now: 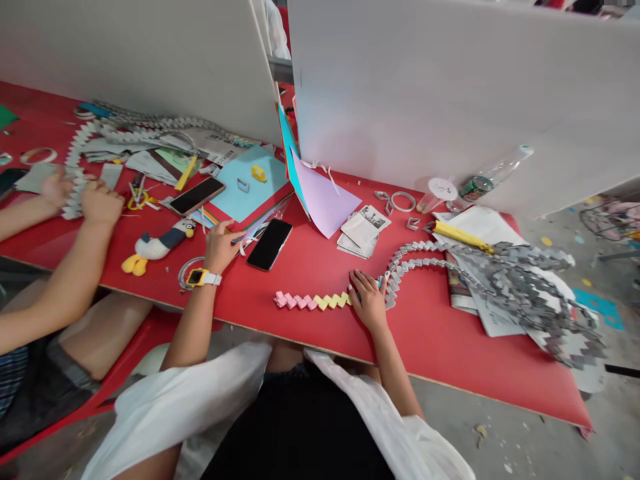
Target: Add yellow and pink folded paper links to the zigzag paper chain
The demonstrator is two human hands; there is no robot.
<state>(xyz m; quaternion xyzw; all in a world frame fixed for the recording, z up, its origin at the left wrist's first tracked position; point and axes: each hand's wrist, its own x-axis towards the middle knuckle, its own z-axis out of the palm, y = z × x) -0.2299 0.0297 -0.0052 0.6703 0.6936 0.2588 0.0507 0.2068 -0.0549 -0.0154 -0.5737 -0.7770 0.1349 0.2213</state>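
My left hand [223, 247], with a yellow watch on its wrist, has its fingers bent around coloured paper strips [253, 233] beside a black phone [271, 245]. The grip is partly hidden. Flat on the table lies my right hand [369, 300], fingers spread over a zigzag folded-paper chain [300, 302]. To its left the chain runs yellow, then pink at the tip. Grey links curve away on the right into a large heap of grey paper chain [520, 287]. Under my right hand, part of the chain is covered.
A co-worker's hands [100, 200] hold a pale paper chain at left. Between us are a plush bird [163, 242], another phone [197, 196] and blue paper [240, 173]. Farther back stand a purple sheet [325, 193], newspaper pieces [364, 230], tape ring [403, 201], bottle [493, 180] and white partitions [425, 87].
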